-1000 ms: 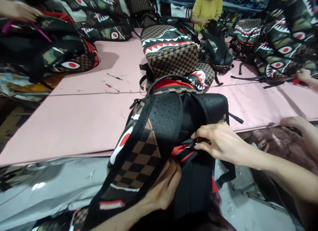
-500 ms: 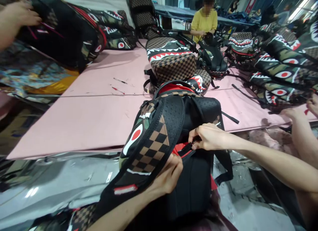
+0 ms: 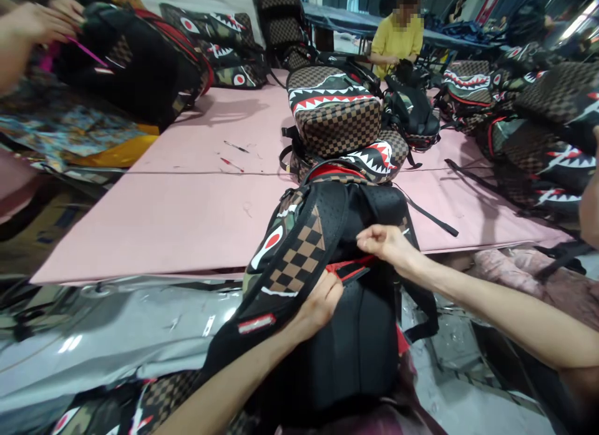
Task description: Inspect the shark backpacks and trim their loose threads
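A black backpack with checkered and camouflage parts leans against the pink table's front edge, its back panel facing me. Across that panel runs an open zipper pocket with red lining. My left hand is closed on the pocket's left end, under the checkered shoulder strap. Just above the pocket's right part is my right hand, fingers pinched together; whatever may be between the fingertips is too small to make out.
On the pink table lie two small thin tools. Checkered shark-mouth backpacks stand behind the black one, with more piled at right. A person's hands work on a bag at far left; a person in yellow is across.
My right hand has let go of the zipper area and risen slightly above the pocket. The left hand stays at the pocket. At far right, a checkered backpack now covers the camouflage pile.
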### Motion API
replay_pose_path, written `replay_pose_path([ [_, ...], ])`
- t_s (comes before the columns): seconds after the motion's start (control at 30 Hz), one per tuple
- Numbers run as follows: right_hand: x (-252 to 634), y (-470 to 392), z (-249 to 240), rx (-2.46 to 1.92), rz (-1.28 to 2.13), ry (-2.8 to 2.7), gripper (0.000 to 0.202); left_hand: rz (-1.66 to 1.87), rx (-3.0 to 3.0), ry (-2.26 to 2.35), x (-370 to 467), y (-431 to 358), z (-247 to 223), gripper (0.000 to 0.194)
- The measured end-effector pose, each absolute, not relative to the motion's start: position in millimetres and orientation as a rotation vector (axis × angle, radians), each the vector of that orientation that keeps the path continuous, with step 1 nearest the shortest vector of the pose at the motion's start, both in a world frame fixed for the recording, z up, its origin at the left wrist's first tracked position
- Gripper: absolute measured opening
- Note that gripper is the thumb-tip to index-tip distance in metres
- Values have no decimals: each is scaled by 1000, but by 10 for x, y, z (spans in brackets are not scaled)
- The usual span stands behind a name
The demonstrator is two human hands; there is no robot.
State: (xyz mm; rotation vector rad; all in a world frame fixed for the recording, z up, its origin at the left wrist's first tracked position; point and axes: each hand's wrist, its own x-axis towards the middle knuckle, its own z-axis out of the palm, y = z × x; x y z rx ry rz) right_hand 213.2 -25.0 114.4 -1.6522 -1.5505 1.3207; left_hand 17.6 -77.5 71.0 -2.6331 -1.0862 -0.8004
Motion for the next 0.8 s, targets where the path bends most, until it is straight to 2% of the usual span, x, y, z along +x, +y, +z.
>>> replay_pose_path([
  [0.1,2093,-95,1053,-1598,1380,-1406,28,-837,-2712,-1139,205,-643,562,18],
  [0.27,2139,130,859,-1635,1235,-1799,22,-858,-2724,-1300,204,-516,486,24],
  [0.33,2150,210,780,-1679,1110,-1925,21,-627,-2781,-1512,222,-407,564,25],
  [0.4,2132,294,714,-1731,1054,-1984,21,-237,-2797,-1759,246,-225,671,27],
  [0.5,2073,420,637,-1795,1043,-2023,21,152,-2804,-1883,269,127,801,28],
  [0.67,2072,563,521,-1791,1116,-1969,21,488,-3030,-1796,298,553,823,27],
  [0.8,2163,630,419,-1756,1242,-1874,20,538,-3117,-1824,389,669,726,23],
])
